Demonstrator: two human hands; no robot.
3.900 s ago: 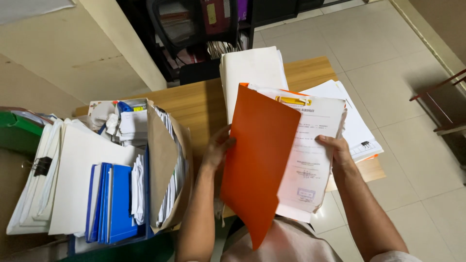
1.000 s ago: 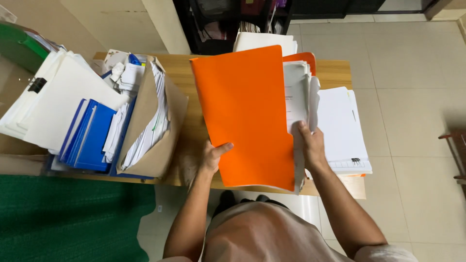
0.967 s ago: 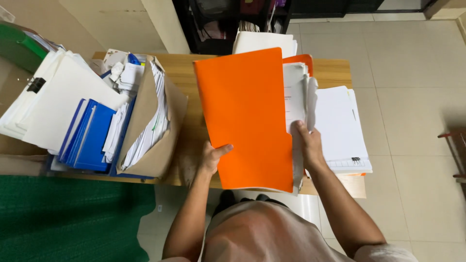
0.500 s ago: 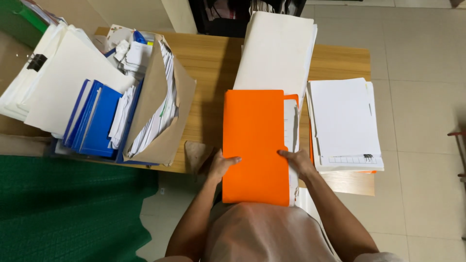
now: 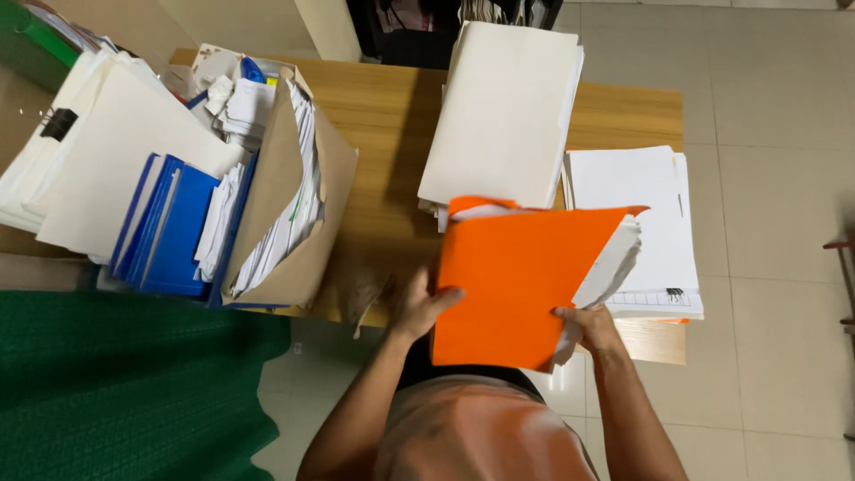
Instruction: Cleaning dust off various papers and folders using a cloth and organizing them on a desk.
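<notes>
Orange folder (image 5: 521,289), stuffed with white sheets, is held above the near edge of the wooden desk (image 5: 392,134). The left hand (image 5: 419,307) grips its left edge, fingers clenched on the cover; the right hand (image 5: 592,328) clasps the lower right corner. At twelve o'clock lies a tall paper stack (image 5: 503,111); at ten o'clock, blue binders (image 5: 165,227).

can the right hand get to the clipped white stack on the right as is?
Probably not as is: the right hand grips the orange folder with its papers, so it isn't free. The path looks open, though; the white stack lies uncovered just beyond it on the wooden table.
</notes>
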